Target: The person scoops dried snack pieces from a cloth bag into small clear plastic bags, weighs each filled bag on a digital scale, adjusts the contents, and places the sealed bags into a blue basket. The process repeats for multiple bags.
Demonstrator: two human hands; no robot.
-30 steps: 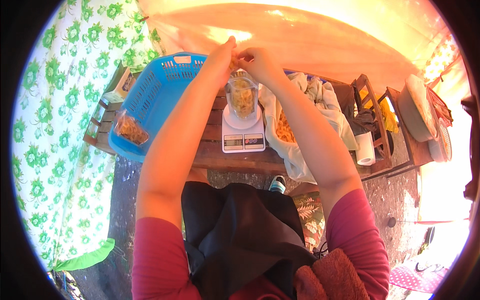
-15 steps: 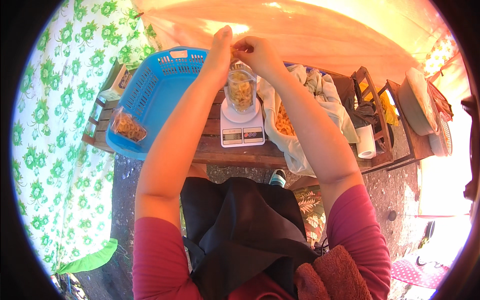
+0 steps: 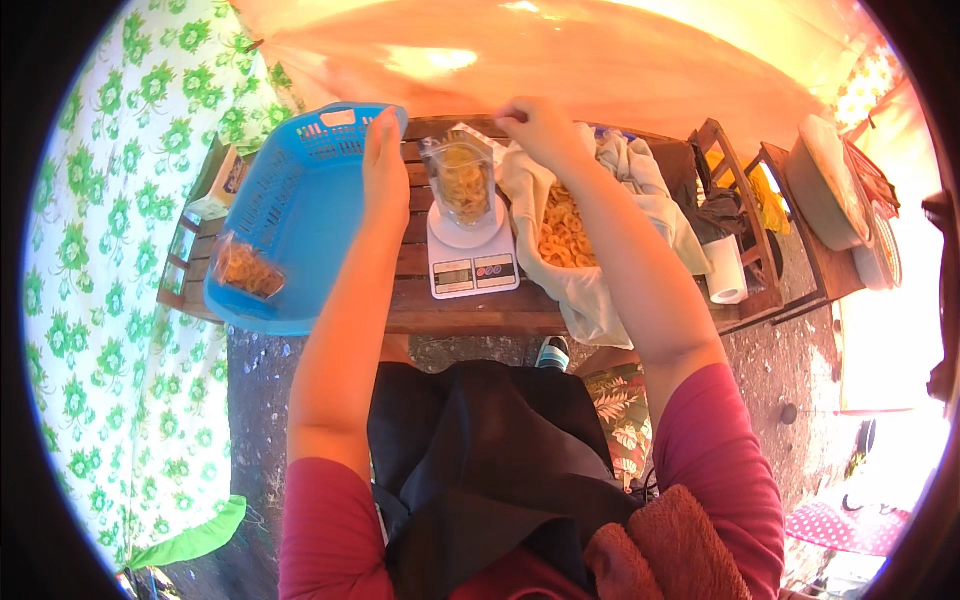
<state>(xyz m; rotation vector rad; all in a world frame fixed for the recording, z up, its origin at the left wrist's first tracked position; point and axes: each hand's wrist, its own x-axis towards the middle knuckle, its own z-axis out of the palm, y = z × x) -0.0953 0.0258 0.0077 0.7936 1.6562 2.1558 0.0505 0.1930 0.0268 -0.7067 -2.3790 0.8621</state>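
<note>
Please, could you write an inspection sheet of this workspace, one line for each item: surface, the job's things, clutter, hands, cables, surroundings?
Surface: brown wooden slatted table, its front edge bare.
Job's things: clear plastic bag of yellow ring-shaped chips upright on a white digital kitchen scale; a large pale cloth-lined sack of the same chips beside the scale.
Clutter: blue plastic basket holding one filled chip packet; white paper roll; dark cloth.
Hands: left hand beside the bag, between it and the basket; right hand above the sack, fingers pinched; whether it holds anything cannot be told.
Cables: nothing seen.
Surroundings: green floral fabric on the left, orange awning overhead, gravel ground.
</note>
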